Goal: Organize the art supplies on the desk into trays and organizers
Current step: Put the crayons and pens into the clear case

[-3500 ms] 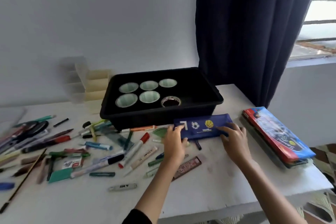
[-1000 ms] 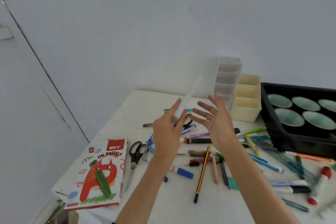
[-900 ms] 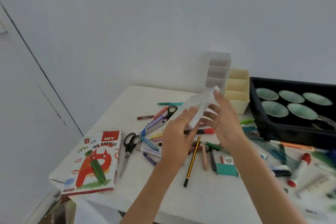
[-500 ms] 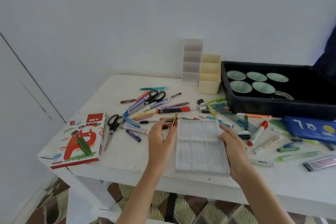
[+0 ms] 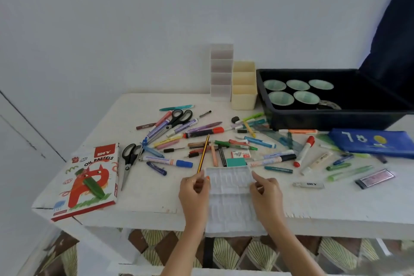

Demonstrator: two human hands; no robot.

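1 tray (image 5: 230,199) gripped by left hand (image 5: 195,192), right hand (image 5: 266,192); pencil (image 5: 203,153), teal block (image 5: 236,162) near far edge.

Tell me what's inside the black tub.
The black tub holds five pale green cups and a ring-shaped roll, partly hidden by the front wall. The floor nearest that wall is out of sight.

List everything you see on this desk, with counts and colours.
compartment tray: one, translucent white, near edge, between hands
oil pastels box: one, white and red, left corner
scissors: two, black-handled, left of centre
pens and markers: many, mixed colours, scattered mid-desk
organizers: two, white and cream, back wall
bin: one, black, back right
cups: five, pale green, inside bin
pouch: one, blue, right side
hands: left hand and right hand, gripping tray's sides
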